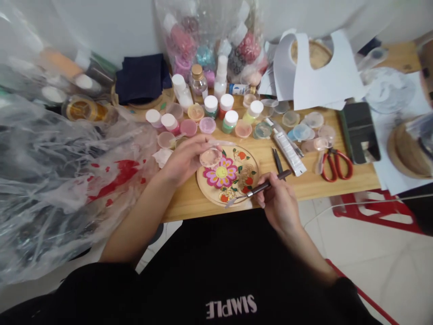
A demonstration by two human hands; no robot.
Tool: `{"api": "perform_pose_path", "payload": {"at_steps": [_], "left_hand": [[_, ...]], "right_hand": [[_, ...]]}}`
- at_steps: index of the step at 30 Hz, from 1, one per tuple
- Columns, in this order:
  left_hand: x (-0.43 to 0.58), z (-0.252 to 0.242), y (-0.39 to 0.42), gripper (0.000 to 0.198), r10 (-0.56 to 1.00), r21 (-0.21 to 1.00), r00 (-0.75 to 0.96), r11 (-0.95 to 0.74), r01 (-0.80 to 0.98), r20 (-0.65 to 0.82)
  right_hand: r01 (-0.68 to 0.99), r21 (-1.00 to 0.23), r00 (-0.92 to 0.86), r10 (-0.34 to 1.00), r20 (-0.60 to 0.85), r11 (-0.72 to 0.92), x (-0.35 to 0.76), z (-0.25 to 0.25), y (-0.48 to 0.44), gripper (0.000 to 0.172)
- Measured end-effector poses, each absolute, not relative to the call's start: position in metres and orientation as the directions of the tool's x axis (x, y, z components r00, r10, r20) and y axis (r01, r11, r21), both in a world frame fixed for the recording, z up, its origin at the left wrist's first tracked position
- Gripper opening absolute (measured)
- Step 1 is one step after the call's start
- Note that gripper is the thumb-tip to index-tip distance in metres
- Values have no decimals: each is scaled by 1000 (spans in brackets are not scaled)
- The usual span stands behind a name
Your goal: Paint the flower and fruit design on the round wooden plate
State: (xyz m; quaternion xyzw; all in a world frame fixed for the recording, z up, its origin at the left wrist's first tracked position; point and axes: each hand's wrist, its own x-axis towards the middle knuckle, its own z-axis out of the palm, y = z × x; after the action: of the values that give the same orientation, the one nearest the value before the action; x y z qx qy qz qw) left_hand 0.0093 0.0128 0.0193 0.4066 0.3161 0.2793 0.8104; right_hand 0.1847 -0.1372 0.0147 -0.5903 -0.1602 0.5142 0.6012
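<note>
My left hand [184, 160] is closed on a small clear cup [210, 157] of pale pinkish paint, tilted toward me over the upper left of a round wooden plaque [206, 192]. The plaque carries a pink flower [220, 173] with a yellow centre, plus orange fruits and green leaves outlined in gold. In my right hand [279, 198] is a palette knife [259, 188] with a dark wooden handle. Its metal blade points left, above the plaque's near edge. Whether the blade touches the plaque, I cannot tell.
Several paint cups [188, 127] and white-capped jars [230, 121] stand behind the plaque. To the right lie tweezers [277, 162], a white tube [289, 151], red-handled pliers [336, 164] and a phone [361, 131]. Plastic sheeting [67, 194] with red stains covers the left side.
</note>
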Motion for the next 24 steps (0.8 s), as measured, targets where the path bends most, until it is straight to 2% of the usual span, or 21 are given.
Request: {"api": "perform_pose_path", "payload": {"at_steps": [5, 9, 17, 24], "left_hand": [[8, 16, 11, 21, 693, 820, 672, 527, -225, -261], [7, 15, 10, 21, 706, 823, 655, 522, -223, -269], [5, 13, 10, 27, 688, 814, 661, 545, -200, -299], [8, 12, 7, 26, 677, 787, 675, 571, -232, -292]], "right_hand": [[-345, -935, 605, 741, -291, -85, 204, 14, -127, 48], [-205, -978, 756, 640, -137, 33, 215, 11, -114, 44], [-4, -988, 896, 438, 64, 152, 205, 0, -91, 45], [39, -983, 875, 469, 120, 179, 201, -12, -95, 39]]}}
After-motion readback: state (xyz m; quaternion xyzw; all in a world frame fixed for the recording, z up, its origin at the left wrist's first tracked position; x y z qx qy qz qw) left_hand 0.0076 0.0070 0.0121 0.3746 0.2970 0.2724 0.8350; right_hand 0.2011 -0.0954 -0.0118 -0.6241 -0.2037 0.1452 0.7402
